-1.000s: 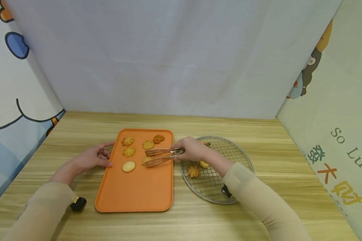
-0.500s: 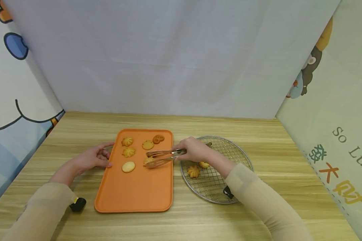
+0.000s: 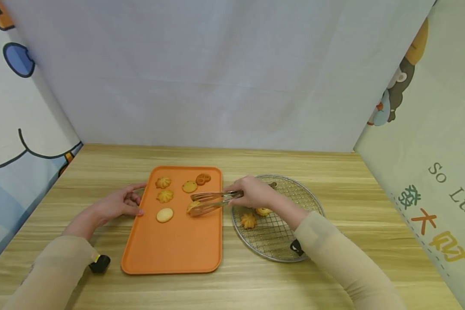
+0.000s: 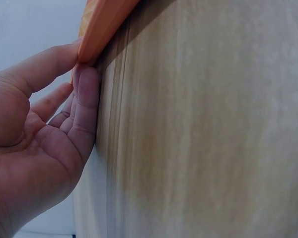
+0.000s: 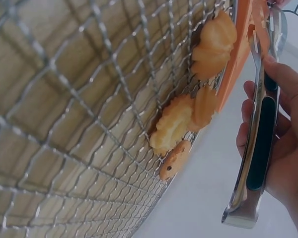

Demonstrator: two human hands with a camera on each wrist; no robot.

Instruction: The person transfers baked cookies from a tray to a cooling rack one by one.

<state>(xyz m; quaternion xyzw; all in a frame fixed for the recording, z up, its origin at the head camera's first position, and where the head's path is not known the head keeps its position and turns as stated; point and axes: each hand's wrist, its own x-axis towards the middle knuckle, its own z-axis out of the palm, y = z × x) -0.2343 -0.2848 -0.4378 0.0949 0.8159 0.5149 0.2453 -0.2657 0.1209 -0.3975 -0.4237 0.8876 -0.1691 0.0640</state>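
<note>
In the head view, my left hand (image 3: 118, 202) holds the left edge of an orange tray (image 3: 174, 254); in the left wrist view its thumb and fingers (image 4: 87, 91) pinch the tray's rim (image 4: 102, 29). My right hand (image 3: 252, 192) grips metal tongs (image 3: 238, 194) with dark handle inserts, above the gap between tray and rack. The tongs' tips straddle a ridged golden cookie (image 3: 193, 207) on the tray; whether they squeeze it is hard to tell. Elsewhere on the tray lie two flower-shaped cookies (image 3: 164, 196), a plain oval cookie (image 3: 164, 215), a dotted round cookie (image 3: 190, 186) and a pretzel-shaped cookie (image 3: 203, 179).
Right of the tray stands a round wire rack (image 3: 269, 245) bearing several cookies, including a flower-shaped one (image 3: 249, 221). My right forearm covers part of the rack. Beneath both is a wooden table (image 3: 356, 258), with a white cloth wall (image 3: 217, 86) behind.
My right hand and the tongs have shifted slightly right. The ridged cookie between the tips has slid a little right as well. My left hand stays on the tray's edge.
</note>
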